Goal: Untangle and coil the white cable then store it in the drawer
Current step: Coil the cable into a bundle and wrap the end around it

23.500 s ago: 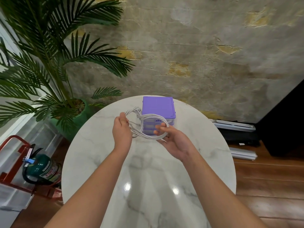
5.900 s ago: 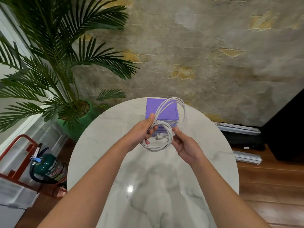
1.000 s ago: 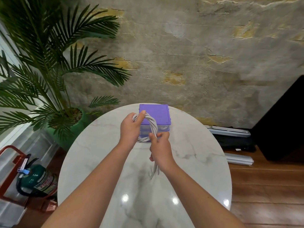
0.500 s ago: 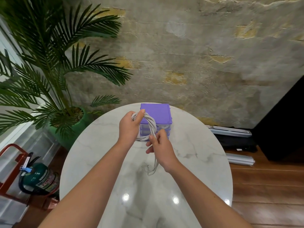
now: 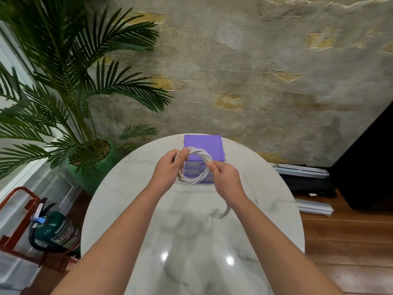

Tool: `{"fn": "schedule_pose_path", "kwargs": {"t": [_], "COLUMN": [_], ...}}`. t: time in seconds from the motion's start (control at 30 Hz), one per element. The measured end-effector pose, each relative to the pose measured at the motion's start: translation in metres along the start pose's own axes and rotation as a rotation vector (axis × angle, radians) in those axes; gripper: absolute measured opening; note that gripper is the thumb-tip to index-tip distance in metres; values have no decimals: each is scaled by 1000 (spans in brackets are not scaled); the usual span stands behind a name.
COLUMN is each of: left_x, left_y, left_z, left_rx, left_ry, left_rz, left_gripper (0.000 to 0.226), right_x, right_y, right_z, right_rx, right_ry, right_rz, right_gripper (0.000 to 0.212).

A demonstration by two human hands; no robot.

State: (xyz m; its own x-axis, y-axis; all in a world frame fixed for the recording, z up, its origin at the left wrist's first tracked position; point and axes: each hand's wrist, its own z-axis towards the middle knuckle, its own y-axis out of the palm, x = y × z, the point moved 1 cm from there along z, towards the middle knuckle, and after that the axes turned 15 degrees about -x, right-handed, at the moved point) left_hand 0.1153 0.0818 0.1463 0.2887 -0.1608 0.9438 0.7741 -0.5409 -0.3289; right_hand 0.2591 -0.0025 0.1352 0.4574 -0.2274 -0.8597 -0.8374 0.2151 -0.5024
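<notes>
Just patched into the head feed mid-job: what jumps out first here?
The white cable, wound into a ring, is held up by the left hand and right hand in front of the purple drawer unit at the marble table's far edge. A big palm plant fills the left.

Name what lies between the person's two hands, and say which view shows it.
In the head view, the coiled white cable spans the gap between the left hand and right hand, both gripping it, before the purple drawer unit.
</notes>
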Motion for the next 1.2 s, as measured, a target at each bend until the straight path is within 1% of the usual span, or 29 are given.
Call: {"fn": "schedule_pose_path", "kwargs": {"t": [0.1,0.17,0.27,0.33,0.43,0.57,0.63,0.7,0.77,0.83,0.87,0.9,0.97,1.0,1.03,1.07,1.13,1.2], "left_x": [-8,-12,-14,-9,-3,6,11,14,15,18,19,20,19,18,18,17,17,17], "left_y": [-4,-4,-2,1,3,5,6,7,10,15,17,18,17,16,15,14,14,12], "left_z": [1,2,1,1,3,7,8,8,7,6,7,7,7,7,7,6,7,7], "left_rx": [-93,-177,-267,-292,-302,-377,-400,-440,-496,-550,-563,-567,-566,-564,-555,-538,-478,-398], "left_ry": [-25,-60,-51,-16,-5,-13,4,-20,-57,-68,-69,-75,-107,-128,-143,-142,-106,-82], "left_rz": [153,187,107,21,-42,-90,-20,79,188,233,237,232,202,185,177,179,174,109], "left_gripper": [46,45,34,28,25,28,19,11,13,15,15,16,13,12,15,18,15,11], "right_x": [3,1,-7,-11,-16,-22,-22,-22,-23,-22,-20,-18,-11,-11,-10,-9,-4,6], "right_y": [-6,-8,-15,-20,-23,-22,-21,-21,-22,-23,-24,-26,-27,-28,-30,-32,-33,-31], "right_z": [0,-2,-2,1,8,12,12,11,11,10,10,11,13,13,14,15,16,16], "right_rx": [-8,13,84,103,72,30,-27,-63,-83,-85,-89,-105,-195,-242,-289,-332,-401,-442], "right_ry": [34,19,30,53,79,76,43,8,-9,-24,-27,-42,-56,-45,-41,-36,-26,-2], "right_rz": [-56,-61,-89,-222,-400,-544,-597,-608,-583,-532,-466,-351,-18,127,245,315,325,207], "right_gripper": [44,46,59,59,57,55,53,55,58,60,59,55,32,24,24,29,37,26]}}
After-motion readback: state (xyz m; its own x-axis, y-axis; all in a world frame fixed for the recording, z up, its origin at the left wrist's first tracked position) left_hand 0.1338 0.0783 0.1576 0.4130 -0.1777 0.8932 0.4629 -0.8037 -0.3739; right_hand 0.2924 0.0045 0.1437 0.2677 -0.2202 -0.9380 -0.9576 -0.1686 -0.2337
